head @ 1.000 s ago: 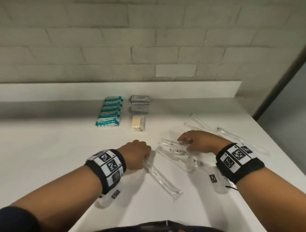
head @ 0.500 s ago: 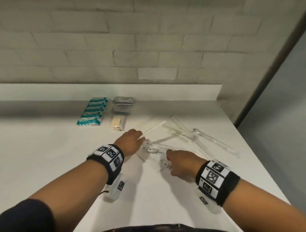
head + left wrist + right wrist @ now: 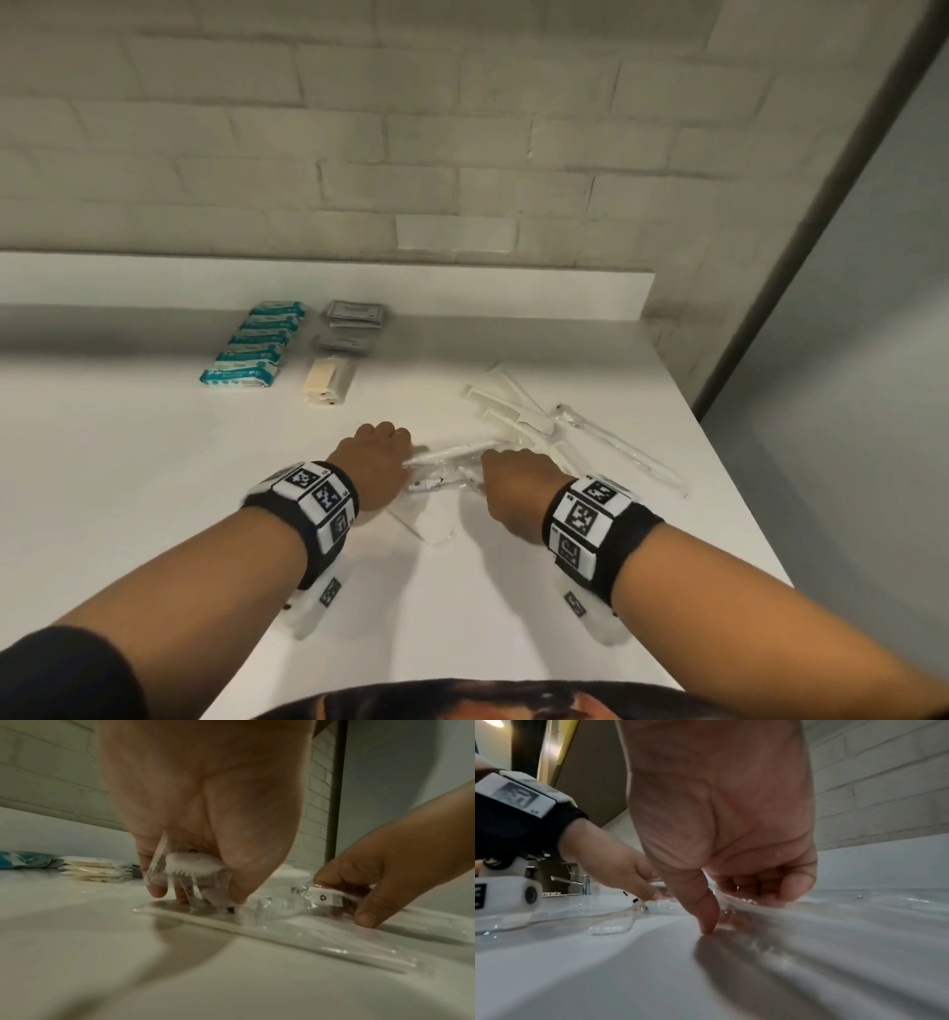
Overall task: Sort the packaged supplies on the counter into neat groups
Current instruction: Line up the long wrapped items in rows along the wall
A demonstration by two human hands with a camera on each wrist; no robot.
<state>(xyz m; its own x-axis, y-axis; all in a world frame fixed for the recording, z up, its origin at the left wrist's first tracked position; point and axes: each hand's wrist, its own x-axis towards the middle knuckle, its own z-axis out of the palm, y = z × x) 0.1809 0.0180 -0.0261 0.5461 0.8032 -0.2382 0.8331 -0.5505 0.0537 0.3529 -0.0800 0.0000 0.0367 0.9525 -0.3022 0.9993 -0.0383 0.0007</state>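
On the white counter (image 3: 154, 488), near its middle, a clear-wrapped toothbrush packet (image 3: 195, 874) is pinched at the bristle end by the curled fingers of the left hand (image 3: 377, 465), while its other end is gripped by the right hand (image 3: 518, 483); its long axis is laid roughly left to right between them. Much of the wrapper is hidden under the knuckles, and its print is blurred. Wrapped combs (image 3: 506, 419) are scattered to the right, teal packs (image 3: 257, 342) and grey sachets (image 3: 354, 314) are ranked by the brick wall (image 3: 462, 128).
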